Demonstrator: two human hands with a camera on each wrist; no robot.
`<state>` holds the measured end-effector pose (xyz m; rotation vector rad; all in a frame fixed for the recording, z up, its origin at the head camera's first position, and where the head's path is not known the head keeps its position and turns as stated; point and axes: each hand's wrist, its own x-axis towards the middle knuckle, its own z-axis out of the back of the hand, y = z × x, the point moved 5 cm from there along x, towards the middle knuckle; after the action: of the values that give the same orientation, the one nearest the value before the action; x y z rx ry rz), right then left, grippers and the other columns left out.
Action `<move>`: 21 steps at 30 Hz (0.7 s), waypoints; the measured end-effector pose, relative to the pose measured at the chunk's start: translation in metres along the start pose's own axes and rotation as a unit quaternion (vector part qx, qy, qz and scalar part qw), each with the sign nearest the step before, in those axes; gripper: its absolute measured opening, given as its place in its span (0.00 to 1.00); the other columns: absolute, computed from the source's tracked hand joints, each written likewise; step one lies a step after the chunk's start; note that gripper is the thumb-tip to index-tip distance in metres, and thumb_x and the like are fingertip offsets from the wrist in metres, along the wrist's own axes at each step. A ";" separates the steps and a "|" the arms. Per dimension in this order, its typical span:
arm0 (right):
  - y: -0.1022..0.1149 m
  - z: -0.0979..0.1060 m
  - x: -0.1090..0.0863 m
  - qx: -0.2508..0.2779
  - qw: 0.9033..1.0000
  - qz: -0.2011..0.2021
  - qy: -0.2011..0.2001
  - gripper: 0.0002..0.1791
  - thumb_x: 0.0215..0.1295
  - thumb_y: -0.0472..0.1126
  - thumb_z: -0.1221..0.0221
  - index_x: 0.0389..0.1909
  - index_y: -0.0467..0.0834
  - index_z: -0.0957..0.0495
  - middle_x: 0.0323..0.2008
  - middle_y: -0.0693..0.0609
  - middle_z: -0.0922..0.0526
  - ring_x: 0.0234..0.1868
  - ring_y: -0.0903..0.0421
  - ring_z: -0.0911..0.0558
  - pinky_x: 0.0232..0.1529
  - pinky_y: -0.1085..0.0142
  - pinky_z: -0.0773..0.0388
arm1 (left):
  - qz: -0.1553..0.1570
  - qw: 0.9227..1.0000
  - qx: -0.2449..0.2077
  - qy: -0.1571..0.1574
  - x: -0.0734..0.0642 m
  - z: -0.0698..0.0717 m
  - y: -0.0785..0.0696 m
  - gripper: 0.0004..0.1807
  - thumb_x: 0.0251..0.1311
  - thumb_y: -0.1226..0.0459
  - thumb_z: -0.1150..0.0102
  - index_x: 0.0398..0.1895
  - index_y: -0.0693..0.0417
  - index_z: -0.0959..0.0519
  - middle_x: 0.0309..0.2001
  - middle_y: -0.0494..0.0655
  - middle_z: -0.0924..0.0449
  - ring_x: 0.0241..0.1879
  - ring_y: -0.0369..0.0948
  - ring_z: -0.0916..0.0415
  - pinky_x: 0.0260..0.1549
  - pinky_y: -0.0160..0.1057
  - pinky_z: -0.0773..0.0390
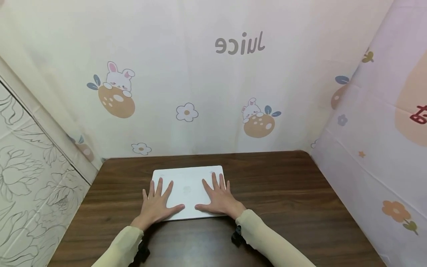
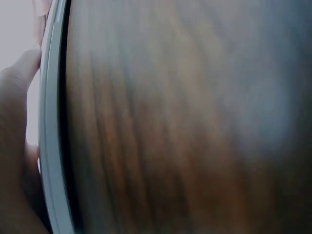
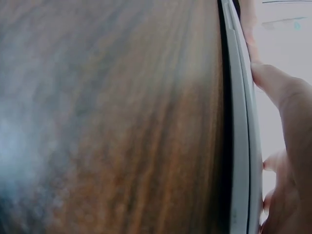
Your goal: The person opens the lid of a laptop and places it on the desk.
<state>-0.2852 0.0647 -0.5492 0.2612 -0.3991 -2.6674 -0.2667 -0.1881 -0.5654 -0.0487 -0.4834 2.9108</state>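
A closed white laptop (image 1: 186, 176) lies flat on the dark wooden table (image 1: 277, 185), with a faint round mark in the middle of its lid. My left hand (image 1: 156, 205) rests on the lid's left part, fingers spread and straight, thumb pointing inward. On the right part, my right hand (image 1: 221, 200) lies the same way, its fingers spread. Both wrist views show the laptop's front edge from the side, with a thin seam between lid and base. The left thumb (image 2: 27, 66) and the right thumb (image 3: 273, 80) touch the lid near that edge.
Behind the table hangs a pale curtain (image 1: 200, 74) printed with rabbits, fruit and flowers. A similar cloth (image 1: 363, 178) borders the right side. A white panel with line-drawn flowers (image 1: 30, 185) stands at the left. Dark devices are strapped under both wrists.
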 end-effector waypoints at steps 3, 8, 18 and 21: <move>-0.002 0.000 -0.001 0.001 1.000 0.000 -0.006 0.59 0.58 0.84 0.50 0.83 0.55 0.49 0.83 0.36 0.64 0.81 0.28 0.64 0.73 0.25 0.59 | 0.002 1.000 -0.005 -0.005 0.001 0.000 -0.002 0.61 0.51 0.20 0.48 0.83 0.40 0.47 0.84 0.62 0.64 0.80 0.69 0.72 0.68 0.81 0.67; -0.006 0.000 -0.002 0.007 1.000 -0.004 -0.005 0.59 0.58 0.84 0.51 0.83 0.55 0.50 0.83 0.37 0.64 0.81 0.29 0.65 0.73 0.25 0.60 | 0.004 1.000 -0.006 -0.004 0.003 -0.003 -0.004 0.62 0.49 0.19 0.48 0.83 0.38 0.47 0.84 0.61 0.65 0.80 0.68 0.73 0.68 0.80 0.69; -0.012 0.002 -0.007 0.016 1.000 -0.003 0.003 0.59 0.59 0.84 0.50 0.84 0.54 0.50 0.83 0.38 0.66 0.81 0.29 0.67 0.73 0.26 0.60 | 0.002 1.000 -0.003 -0.005 0.004 -0.008 -0.009 0.63 0.47 0.18 0.49 0.83 0.38 0.47 0.84 0.62 0.64 0.80 0.69 0.73 0.68 0.80 0.69; -0.015 0.002 -0.009 0.021 1.000 -0.004 0.002 0.59 0.59 0.83 0.50 0.83 0.54 0.50 0.83 0.38 0.66 0.81 0.29 0.67 0.74 0.26 0.60 | 0.000 1.000 -0.005 -0.007 0.004 -0.007 -0.013 0.63 0.47 0.18 0.48 0.83 0.39 0.46 0.84 0.62 0.63 0.80 0.70 0.72 0.68 0.80 0.69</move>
<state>-0.2832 0.0819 -0.5505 0.2801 -0.4542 -2.6675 -0.2678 -0.1732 -0.5681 -0.0304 -0.5010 2.9112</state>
